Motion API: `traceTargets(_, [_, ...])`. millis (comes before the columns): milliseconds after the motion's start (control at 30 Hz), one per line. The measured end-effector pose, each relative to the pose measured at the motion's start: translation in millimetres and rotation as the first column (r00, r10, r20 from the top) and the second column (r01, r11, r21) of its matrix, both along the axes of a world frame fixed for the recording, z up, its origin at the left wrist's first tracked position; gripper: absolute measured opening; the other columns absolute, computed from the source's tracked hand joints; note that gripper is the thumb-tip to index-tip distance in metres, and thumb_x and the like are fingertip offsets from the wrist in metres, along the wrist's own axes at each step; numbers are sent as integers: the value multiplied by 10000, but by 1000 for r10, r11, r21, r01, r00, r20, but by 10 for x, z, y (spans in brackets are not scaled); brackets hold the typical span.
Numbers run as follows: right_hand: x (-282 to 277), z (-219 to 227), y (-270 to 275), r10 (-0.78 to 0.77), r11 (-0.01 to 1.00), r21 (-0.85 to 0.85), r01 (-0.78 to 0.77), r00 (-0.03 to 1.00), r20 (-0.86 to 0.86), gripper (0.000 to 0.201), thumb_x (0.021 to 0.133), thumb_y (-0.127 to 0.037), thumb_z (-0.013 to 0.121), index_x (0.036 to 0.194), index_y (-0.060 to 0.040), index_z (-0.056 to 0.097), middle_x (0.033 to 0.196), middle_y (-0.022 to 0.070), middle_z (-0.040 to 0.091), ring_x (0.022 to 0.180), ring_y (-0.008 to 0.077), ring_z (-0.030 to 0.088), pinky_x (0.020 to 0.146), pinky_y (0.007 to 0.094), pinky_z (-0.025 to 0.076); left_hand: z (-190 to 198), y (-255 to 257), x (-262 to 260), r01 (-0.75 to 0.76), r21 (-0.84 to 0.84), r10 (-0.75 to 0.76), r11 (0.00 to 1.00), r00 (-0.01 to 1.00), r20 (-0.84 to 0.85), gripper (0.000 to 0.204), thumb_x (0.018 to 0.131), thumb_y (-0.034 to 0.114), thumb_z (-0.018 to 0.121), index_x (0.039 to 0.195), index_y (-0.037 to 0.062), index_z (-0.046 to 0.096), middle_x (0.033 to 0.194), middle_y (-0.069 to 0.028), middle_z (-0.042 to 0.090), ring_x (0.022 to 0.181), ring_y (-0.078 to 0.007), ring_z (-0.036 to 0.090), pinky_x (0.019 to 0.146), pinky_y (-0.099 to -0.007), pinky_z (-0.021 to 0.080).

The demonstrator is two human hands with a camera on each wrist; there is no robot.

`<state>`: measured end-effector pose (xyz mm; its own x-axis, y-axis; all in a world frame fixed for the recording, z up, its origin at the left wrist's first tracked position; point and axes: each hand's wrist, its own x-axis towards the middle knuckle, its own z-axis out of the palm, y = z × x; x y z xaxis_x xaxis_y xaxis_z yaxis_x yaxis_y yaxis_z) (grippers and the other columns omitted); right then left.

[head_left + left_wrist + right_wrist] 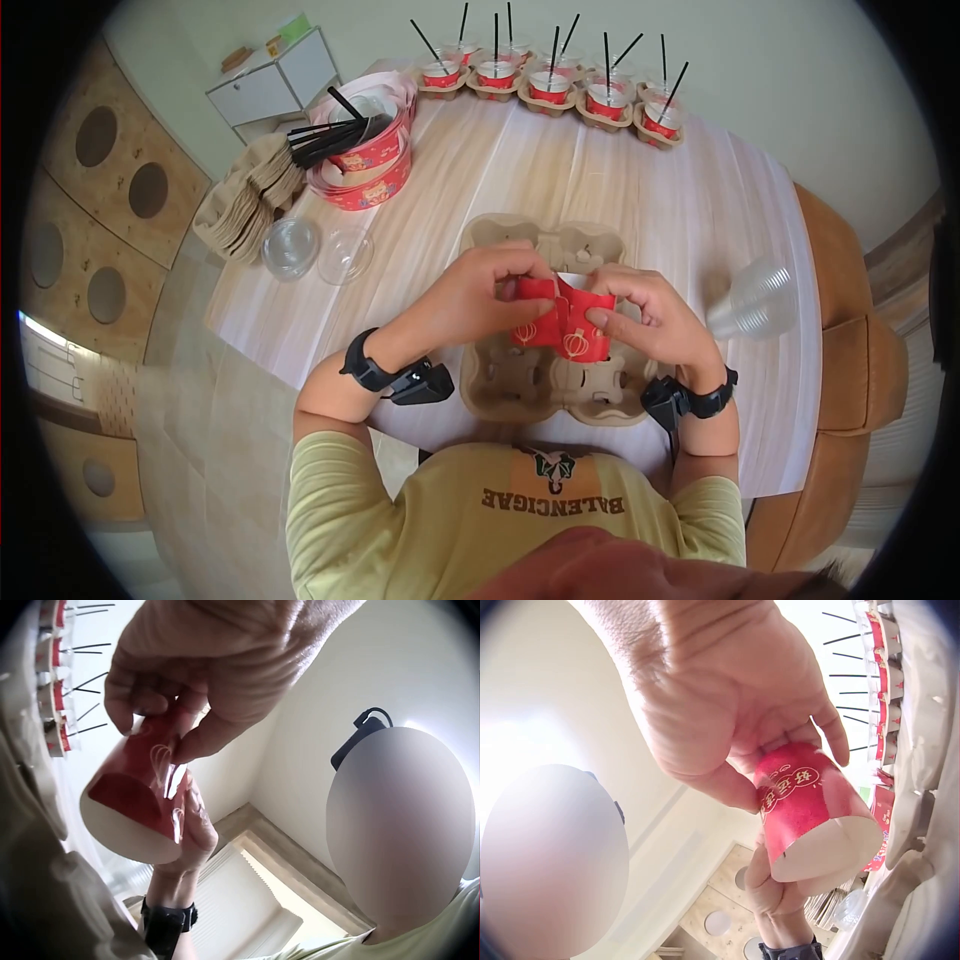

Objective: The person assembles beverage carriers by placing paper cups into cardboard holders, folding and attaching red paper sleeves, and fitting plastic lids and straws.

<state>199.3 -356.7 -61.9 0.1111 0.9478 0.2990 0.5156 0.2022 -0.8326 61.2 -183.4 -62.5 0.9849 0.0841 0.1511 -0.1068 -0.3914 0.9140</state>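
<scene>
Both hands hold a red paper cup sleeve with gold lantern prints and a white inside, above the middle of the table. My left hand pinches its left part between thumb and fingers. On the other side my right hand grips the right part, thumb on the printed face. The right wrist view shows the sleeve curved into a ring, with gold characters on its outside. From the left wrist, the white inner side of the sleeve shows. Moulded pulp cup carriers lie beneath the hands.
Along the far edge, several lidded cups with red sleeves and black straws stand in carriers. At the back left are red patterned tubs, black straws, stacked carriers and clear lids. Nested clear cups lie at right, near a brown sofa.
</scene>
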Motion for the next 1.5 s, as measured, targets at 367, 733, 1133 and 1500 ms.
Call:
traceTargets(367, [-95, 30, 3, -159, 986, -76, 148, 971, -176, 78, 758, -40, 574, 821, -9, 540, 712, 39, 541, 673, 103, 503, 625, 244, 410, -25, -1, -26, 32, 105, -42, 994, 994, 97, 110, 707, 82, 652, 756, 30, 569, 686, -11, 458, 542, -73, 418, 502, -213, 347])
traceTargets(733, [-134, 26, 5, -190, 981, -59, 182, 968, -165, 76, 753, -16, 571, 817, -5, 531, 703, 31, 532, 674, 81, 497, 638, 228, 411, 12, -38, -43, -34, 166, 10, 986, 990, 143, 131, 708, 100, 663, 749, 22, 565, 677, -37, 459, 545, -102, 440, 494, -231, 357])
traceTargets(1133, [-153, 16, 8, -175, 982, -98, 162, 973, -150, 69, 763, -34, 579, 818, -13, 543, 717, 44, 565, 652, 87, 526, 576, 227, 423, -40, -45, -33, 56, 118, -64, 991, 996, 65, 103, 708, 81, 657, 747, 26, 580, 690, -26, 479, 593, -109, 456, 529, -233, 369])
traceTargets(1500, [-145, 10, 18, -149, 987, -68, 144, 986, -80, 84, 755, -36, 595, 823, -23, 547, 730, 52, 559, 659, 94, 523, 595, 230, 419, 10, -107, -32, 10, 51, -9, 999, 1000, -25, 263, 681, 80, 698, 885, 74, 531, 705, 15, 464, 670, -73, 454, 578, -216, 383])
